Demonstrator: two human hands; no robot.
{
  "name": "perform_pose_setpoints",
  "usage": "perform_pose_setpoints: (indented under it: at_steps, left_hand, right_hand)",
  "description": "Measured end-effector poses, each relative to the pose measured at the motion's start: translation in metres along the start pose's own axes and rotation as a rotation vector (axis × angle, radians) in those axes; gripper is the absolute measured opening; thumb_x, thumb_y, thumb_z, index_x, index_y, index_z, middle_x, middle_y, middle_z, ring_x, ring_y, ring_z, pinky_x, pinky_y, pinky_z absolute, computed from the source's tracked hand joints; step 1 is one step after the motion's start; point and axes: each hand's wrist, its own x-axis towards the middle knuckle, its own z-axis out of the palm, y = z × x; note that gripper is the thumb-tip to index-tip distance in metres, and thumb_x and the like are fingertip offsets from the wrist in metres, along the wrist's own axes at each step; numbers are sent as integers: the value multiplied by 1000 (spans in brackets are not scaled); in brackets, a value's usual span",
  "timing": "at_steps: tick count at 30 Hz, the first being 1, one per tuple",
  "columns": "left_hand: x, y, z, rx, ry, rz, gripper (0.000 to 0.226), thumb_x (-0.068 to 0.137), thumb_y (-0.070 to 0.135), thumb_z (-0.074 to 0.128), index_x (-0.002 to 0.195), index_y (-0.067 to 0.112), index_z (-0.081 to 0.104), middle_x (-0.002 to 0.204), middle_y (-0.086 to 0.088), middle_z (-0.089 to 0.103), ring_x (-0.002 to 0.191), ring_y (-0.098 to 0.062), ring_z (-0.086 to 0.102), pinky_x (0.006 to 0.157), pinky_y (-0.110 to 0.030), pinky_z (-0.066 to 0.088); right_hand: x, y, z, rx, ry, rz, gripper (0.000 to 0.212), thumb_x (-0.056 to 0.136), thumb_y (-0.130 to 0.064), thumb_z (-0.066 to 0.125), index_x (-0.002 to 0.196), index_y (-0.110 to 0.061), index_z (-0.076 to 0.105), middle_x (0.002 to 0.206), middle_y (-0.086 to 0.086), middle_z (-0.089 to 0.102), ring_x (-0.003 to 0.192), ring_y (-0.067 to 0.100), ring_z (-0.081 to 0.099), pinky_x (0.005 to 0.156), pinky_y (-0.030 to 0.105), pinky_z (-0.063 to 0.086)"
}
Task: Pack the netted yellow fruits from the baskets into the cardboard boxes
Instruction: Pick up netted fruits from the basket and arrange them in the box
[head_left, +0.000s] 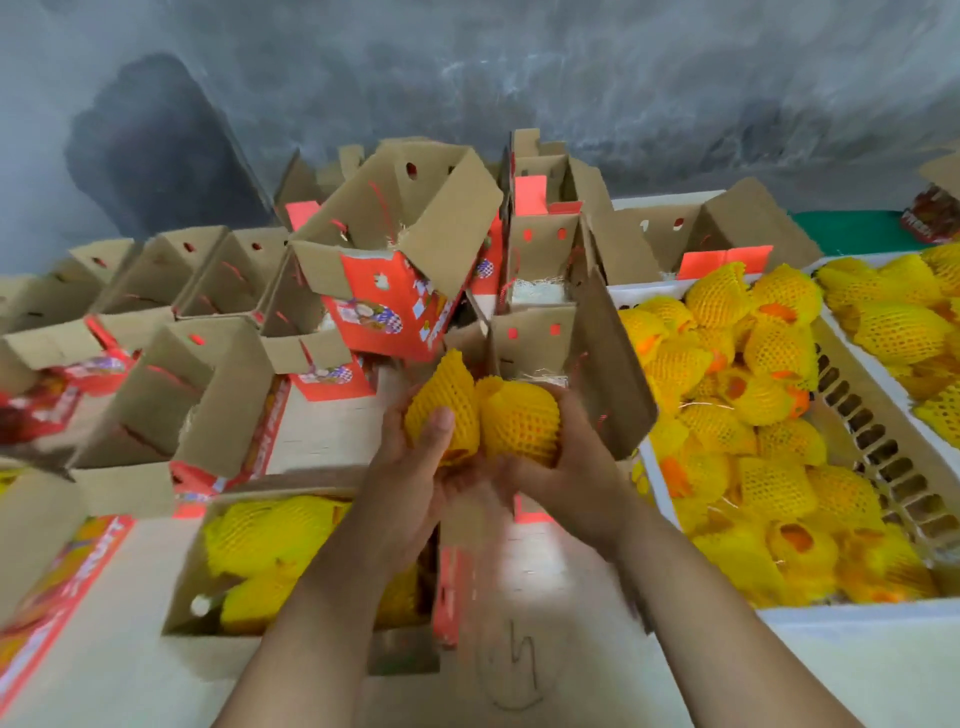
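Behind both fruits, each hand's fingertips seem hidden.

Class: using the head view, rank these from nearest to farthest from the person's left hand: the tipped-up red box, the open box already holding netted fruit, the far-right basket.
1. Open box with netted fruit, just below-left.
2. Tipped-up red box, behind.
3. Far-right basket, far right.

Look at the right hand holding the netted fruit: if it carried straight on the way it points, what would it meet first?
Probably the upright flap of the open cardboard box just beyond the right hand and its netted fruit. Depth is unclear, so this is a best guess.
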Motion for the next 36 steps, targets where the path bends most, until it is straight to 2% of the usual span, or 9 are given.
perform_pose_setpoints:
  at_steps: [6, 10, 16, 20, 22, 26, 30, 33, 36]
  left_hand:
    - [-16, 19, -150, 72, 73, -26, 63, 78, 39, 87, 133, 23, 60, 116, -14, 74, 89, -31, 76, 69, -37, 61]
    - [-14, 29, -226, 58, 26, -124, 65, 82, 45, 86, 138, 28, 58, 132, -10, 69, 111, -37, 72, 90, -49, 60]
    - [-13, 25, -276, 6, 3, -130, 82, 77, 40, 88, 146, 36, 45, 135, 0, 68, 114, -31, 71, 91, -38, 61]
    - [-8, 10, -282, 84, 11, -94, 67, 86, 24, 82, 142, 32, 47, 130, 6, 68, 116, -17, 70, 99, -44, 58]
    - [-6, 5, -283, 103, 16, -86, 60, 91, 17, 78, 140, 34, 48, 120, 14, 71, 112, -10, 71, 96, -42, 59]
    - [1, 3, -290, 93, 15, -91, 62, 93, 18, 77, 143, 37, 45, 109, 28, 71, 107, -5, 71, 85, -31, 62]
    - [-3, 4, -283, 271, 25, -54, 65, 79, 38, 78, 133, 52, 44, 102, 42, 61, 96, 9, 65, 88, -28, 56]
    - [-7, 3, -277, 347, 8, 47, 59, 86, 22, 80, 123, 51, 43, 98, 47, 58, 89, 17, 61, 73, -5, 47]
    - [-13, 1, -276, 361, -12, 119, 61, 88, 8, 77, 126, 42, 44, 102, 45, 59, 91, 15, 61, 73, -4, 46]
  right_hand:
    - [1, 2, 137, -44, 62, 95, 60, 76, -43, 87, 126, -35, 56, 106, -14, 71, 93, -3, 69, 75, 18, 56]
    - [1, 8, 199, -135, 32, 121, 56, 77, -55, 84, 125, -44, 58, 99, -40, 66, 90, -21, 61, 70, 0, 45]
    - [-1, 18, 221, -414, 209, 175, 65, 75, -50, 86, 128, -42, 51, 106, -23, 65, 97, -9, 62, 76, 5, 43]
    - [0, 15, 207, -707, 175, 212, 79, 67, -43, 76, 133, -37, 34, 116, -3, 64, 110, 28, 63, 91, 40, 49]
    - [-4, 19, 205, -917, 128, 262, 74, 69, -46, 74, 126, -33, 29, 110, -2, 57, 113, 35, 56, 89, 43, 39]
    - [-11, 38, 223, -1100, 172, 427, 65, 82, -44, 70, 135, -35, 33, 145, -1, 48, 137, 31, 30, 109, 53, 26]
    - [-14, 46, 247, -1262, 229, 418, 63, 88, -41, 61, 141, -36, 27, 145, 7, 34, 135, 35, 28, 111, 55, 26]
    - [-13, 41, 243, -1302, 233, 439, 61, 91, -33, 59, 143, -31, 27, 148, 6, 32, 138, 34, 29, 111, 52, 28]
    - [-14, 38, 227, -1369, 318, 499, 54, 97, -32, 55, 145, -31, 30, 145, 5, 34, 133, 33, 32, 110, 50, 30]
